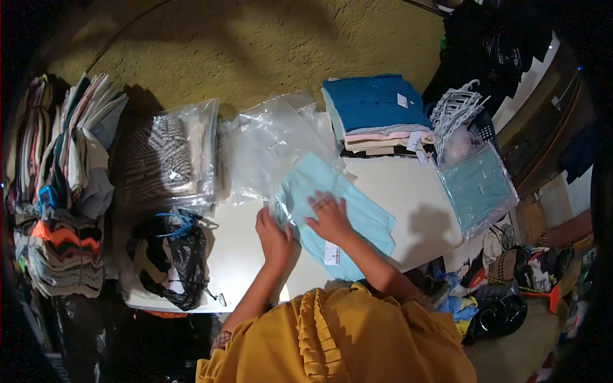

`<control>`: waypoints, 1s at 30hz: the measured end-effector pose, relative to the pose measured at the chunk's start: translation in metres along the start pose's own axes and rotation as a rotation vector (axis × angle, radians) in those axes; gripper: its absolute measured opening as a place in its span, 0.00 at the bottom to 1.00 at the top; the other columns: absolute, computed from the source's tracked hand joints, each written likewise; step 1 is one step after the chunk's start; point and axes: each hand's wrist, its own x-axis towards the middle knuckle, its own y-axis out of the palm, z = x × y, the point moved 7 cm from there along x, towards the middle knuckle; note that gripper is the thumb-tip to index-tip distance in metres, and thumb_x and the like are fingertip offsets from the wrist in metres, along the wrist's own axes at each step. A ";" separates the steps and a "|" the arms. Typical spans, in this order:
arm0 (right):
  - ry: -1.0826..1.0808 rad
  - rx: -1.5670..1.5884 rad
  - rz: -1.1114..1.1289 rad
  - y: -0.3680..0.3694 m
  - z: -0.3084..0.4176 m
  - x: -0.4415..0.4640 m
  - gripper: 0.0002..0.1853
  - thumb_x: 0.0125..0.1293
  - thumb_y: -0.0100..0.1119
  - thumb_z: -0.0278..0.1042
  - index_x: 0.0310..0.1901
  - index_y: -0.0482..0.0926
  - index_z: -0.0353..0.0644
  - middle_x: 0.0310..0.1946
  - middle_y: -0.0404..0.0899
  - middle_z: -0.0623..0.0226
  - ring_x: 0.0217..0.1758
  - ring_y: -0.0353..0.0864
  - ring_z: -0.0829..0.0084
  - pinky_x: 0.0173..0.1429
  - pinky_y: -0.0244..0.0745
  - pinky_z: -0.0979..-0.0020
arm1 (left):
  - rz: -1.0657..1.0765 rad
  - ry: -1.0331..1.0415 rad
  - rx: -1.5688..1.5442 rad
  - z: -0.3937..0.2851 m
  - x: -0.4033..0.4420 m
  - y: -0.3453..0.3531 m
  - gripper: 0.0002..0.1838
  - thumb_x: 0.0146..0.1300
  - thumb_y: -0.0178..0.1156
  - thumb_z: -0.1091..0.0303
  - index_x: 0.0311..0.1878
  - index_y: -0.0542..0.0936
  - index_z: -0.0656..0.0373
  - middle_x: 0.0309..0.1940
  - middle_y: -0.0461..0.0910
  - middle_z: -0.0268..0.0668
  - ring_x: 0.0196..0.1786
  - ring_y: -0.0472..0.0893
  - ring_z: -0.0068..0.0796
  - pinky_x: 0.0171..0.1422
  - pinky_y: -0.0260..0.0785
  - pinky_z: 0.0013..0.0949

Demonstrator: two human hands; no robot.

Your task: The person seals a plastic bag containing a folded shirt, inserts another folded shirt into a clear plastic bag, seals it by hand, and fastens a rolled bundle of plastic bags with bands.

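Right hand is being rested, fingers spread, on the middle of the light blue garment on the white table, while left hand is being held at its left edge, grip undeterminable, its long axis being directed far-left toward clear plastic.

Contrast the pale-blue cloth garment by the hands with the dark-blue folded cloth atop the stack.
The pale-blue cloth garment is much paler than the dark-blue folded cloth. The pale-blue garment lies on the white table; the dark-blue cloth tops a stack of folded fabrics. The right hand rests on the pale-blue garment; no hand touches the dark-blue cloth. Both bear a white tag.
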 end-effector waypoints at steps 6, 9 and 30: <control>0.358 0.035 -0.396 -0.042 -0.097 -0.012 0.38 0.48 0.69 0.42 0.57 0.64 0.32 0.54 0.69 0.47 0.59 0.65 0.49 0.61 0.62 0.53 | 0.083 -0.159 -0.067 0.004 -0.015 0.022 0.35 0.55 0.61 0.69 0.63 0.58 0.73 0.50 0.70 0.58 0.54 0.68 0.55 0.59 0.61 0.46; 0.406 0.184 -0.269 -0.049 -0.112 0.009 0.40 0.48 0.70 0.41 0.59 0.61 0.31 0.54 0.70 0.46 0.60 0.67 0.49 0.61 0.63 0.56 | 0.129 -0.164 -0.101 0.005 -0.008 0.028 0.33 0.54 0.61 0.70 0.62 0.60 0.73 0.48 0.71 0.57 0.52 0.70 0.54 0.58 0.61 0.46; 0.757 1.525 0.053 0.025 -0.152 0.031 0.04 0.59 0.58 0.30 0.34 0.74 0.40 0.28 0.77 0.66 0.31 0.76 0.69 0.38 0.72 0.65 | -0.097 -0.290 -0.454 0.059 0.078 0.014 0.08 0.61 0.57 0.74 0.43 0.74 0.63 0.35 0.79 0.39 0.37 0.78 0.28 0.44 0.70 0.30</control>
